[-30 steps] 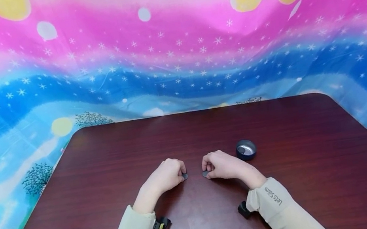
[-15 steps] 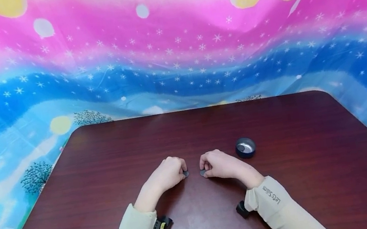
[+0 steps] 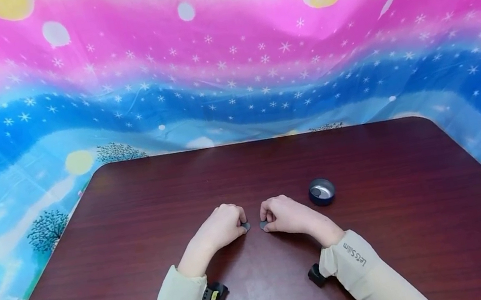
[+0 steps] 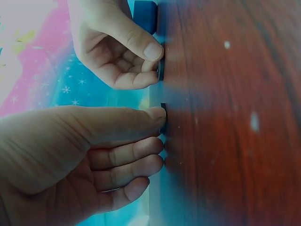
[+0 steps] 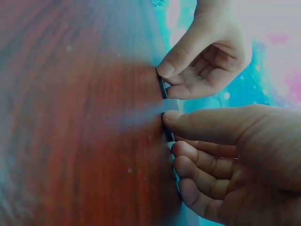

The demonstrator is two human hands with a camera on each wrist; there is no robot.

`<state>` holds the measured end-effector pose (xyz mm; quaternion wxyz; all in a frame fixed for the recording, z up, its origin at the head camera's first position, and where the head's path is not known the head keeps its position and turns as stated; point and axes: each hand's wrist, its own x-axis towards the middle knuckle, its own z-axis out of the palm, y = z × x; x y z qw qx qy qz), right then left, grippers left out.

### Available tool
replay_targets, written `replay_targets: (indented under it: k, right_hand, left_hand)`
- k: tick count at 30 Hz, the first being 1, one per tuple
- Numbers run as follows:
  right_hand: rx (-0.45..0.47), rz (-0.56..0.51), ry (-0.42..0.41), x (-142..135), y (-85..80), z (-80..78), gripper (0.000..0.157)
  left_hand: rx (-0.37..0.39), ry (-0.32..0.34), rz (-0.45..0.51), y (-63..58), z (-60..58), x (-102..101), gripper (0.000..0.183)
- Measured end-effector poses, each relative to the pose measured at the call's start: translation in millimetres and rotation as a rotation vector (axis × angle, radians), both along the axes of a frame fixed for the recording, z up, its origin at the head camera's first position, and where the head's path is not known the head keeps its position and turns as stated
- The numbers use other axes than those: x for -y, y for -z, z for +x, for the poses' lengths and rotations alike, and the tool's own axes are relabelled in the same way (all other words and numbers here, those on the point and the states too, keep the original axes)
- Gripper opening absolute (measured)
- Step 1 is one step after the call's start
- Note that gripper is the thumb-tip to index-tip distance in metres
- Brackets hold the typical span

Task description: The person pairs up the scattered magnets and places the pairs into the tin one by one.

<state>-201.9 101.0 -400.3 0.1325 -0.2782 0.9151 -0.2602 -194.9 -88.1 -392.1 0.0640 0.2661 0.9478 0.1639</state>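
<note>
Near the middle of the table, my left hand pinches a small, flat, dark grey disc between thumb and fingers. Facing it, my right hand pinches a matching disc the same way. A narrow gap separates the two discs. Seen from the left wrist, the left disc and the right disc look thin and lie edge-on, right at the tabletop. The right wrist view shows the thumb over the near disc, with the other fingers curled beside it.
A small dark blue round bowl with a silvery inside stands beyond the right wrist, a dark round piece inside it. The brown wooden table ends at a colourful cloth backdrop. Black wrist cameras sit under both sleeves.
Both hands have slid slightly toward each other with their discs, so the gap between the discs has narrowed. The bowl stays where it was on the table.
</note>
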Motion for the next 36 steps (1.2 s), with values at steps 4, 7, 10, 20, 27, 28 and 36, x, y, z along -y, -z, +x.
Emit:
replay_targets:
  k: [4,7,10,20,27,28,36]
  right_hand:
    - [-0.009,-0.006,0.005,0.6,1.2,-0.4,0.009]
    - [-0.014,-0.012,0.009,1.1,1.6,-0.6,0.010]
    - [-0.018,-0.012,0.009,1.6,1.1,-0.7,0.010]
    - [-0.023,-0.010,0.002,2.4,1.1,-0.8,0.012]
    - [-0.044,-0.012,-0.007,2.9,2.8,-0.4,0.013]
    - [-0.046,-0.014,-0.008,3.0,2.9,-0.3,0.013]
    - [-0.054,-0.016,-0.016,4.0,2.5,-0.1,0.013]
  left_hand:
    - [-0.004,0.004,-0.002,-1.2,0.7,-0.8,0.004]
    - [-0.006,0.009,-0.005,-1.6,1.0,-1.7,0.004]
    - [-0.005,0.015,-0.003,-2.1,1.2,-2.8,0.004]
    - [-0.015,0.024,0.000,-0.7,2.2,-5.0,0.004]
    - [-0.033,0.052,0.010,1.1,2.8,-7.1,0.005]
    - [-0.037,0.052,0.010,1.1,3.0,-7.2,0.005]
    - [-0.082,0.067,0.006,1.2,3.9,-8.9,0.006]
